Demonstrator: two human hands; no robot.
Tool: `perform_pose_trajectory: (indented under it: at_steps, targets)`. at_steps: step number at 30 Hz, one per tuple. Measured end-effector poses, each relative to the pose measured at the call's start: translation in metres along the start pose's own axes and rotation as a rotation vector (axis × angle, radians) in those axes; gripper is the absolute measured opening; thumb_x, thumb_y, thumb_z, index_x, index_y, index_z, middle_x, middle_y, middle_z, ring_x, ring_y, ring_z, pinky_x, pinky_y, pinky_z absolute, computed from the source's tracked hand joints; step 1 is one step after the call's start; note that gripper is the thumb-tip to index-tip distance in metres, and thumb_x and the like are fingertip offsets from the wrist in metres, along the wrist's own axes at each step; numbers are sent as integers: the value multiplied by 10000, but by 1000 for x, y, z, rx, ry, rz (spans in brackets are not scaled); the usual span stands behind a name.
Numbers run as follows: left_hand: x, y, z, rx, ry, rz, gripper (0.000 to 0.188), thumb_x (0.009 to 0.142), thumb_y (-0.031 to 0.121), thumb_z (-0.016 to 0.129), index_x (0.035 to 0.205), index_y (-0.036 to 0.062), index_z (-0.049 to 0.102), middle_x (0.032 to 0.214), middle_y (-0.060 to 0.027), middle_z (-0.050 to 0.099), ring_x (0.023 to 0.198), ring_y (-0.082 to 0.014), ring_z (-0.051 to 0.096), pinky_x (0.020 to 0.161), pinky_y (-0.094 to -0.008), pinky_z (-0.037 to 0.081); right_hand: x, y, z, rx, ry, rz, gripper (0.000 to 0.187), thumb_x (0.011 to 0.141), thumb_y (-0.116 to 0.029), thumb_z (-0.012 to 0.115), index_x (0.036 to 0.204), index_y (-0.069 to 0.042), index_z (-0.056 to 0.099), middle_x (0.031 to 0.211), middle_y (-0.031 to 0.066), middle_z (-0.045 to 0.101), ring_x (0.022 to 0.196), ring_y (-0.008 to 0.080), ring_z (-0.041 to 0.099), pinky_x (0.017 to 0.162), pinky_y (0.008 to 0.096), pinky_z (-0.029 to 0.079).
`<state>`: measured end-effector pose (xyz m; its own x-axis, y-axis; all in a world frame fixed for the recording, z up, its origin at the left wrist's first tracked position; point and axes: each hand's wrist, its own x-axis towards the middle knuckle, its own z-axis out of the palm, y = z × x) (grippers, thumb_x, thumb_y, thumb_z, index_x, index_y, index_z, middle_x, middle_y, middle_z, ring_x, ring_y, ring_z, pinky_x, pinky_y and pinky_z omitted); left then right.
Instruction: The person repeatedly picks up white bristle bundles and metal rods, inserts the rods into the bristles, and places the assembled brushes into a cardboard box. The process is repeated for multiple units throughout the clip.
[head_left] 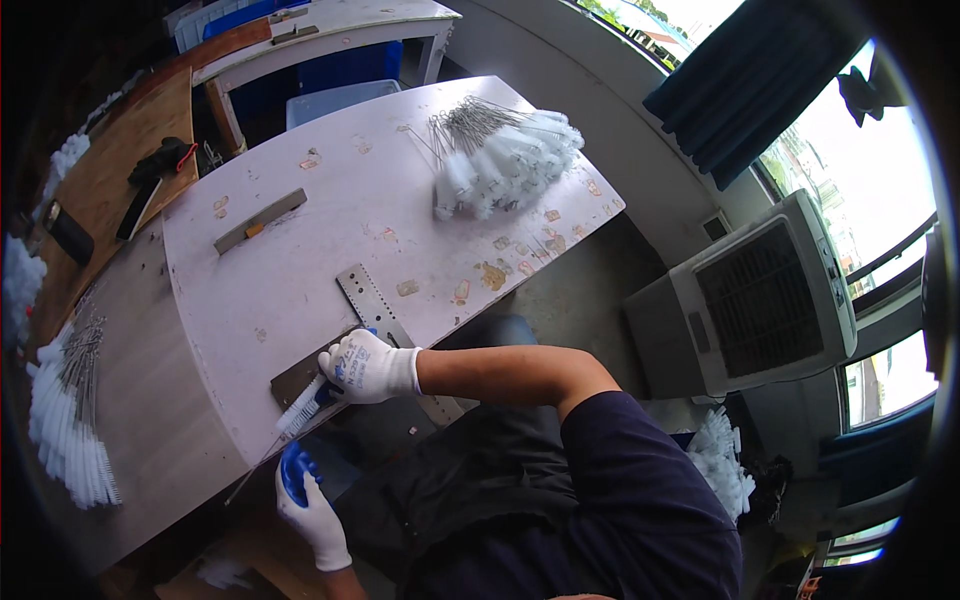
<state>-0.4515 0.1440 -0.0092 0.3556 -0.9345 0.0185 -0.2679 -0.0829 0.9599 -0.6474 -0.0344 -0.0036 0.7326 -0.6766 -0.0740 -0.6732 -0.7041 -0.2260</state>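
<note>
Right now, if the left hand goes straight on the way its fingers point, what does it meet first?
The left hand would probably meet the white brush, held in the right hand, though depth is unclear.

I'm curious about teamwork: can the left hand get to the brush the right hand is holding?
Probably yes: the left hand looks close to the brush, and nothing seems in between, though the right hand holds its upper part.
</note>
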Motion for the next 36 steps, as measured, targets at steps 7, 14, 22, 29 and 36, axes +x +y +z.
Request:
perform_pose_trajectory:
  at_steps: [7,14,22,29,36]
  targets:
    - [54,-6,55,-648,332,-333,350,1054,196,488,1301,-2,638,1134,-113,699,938,-221,693,772,-354,570,-2,4,0,20,32,27,377,889,-403,660,924,-29,630,815,162,698,720,332,711,700,446,551]
    - [135,-8,66,-848,405,-334,247,957,60,574,1148,-42,692,887,-142,652,778,-297,674,755,-427,586,15,-5,-4,48,-71,86,379,911,-414,664,991,-44,638,913,174,729,863,336,726,770,444,559]
    - [177,19,93,-684,266,-448,223,940,74,551,1027,19,749,630,23,511,515,-107,489,488,-291,435,8,25,21,-40,158,-222,351,750,-326,793,916,-67,625,865,116,694,794,306,702,718,424,544]
    - [204,39,155,-336,-114,-406,178,952,103,575,937,57,746,607,12,544,500,-94,459,450,-301,371,1,37,24,-64,336,-252,364,792,-410,759,877,-82,625,854,106,682,768,292,694,703,422,539]
    - [210,0,90,104,50,-25,212,945,190,603,946,8,710,807,-154,712,693,-273,699,659,-407,546,20,-5,14,-49,149,-20,337,845,-396,739,916,-78,653,881,124,710,812,308,703,743,445,541]
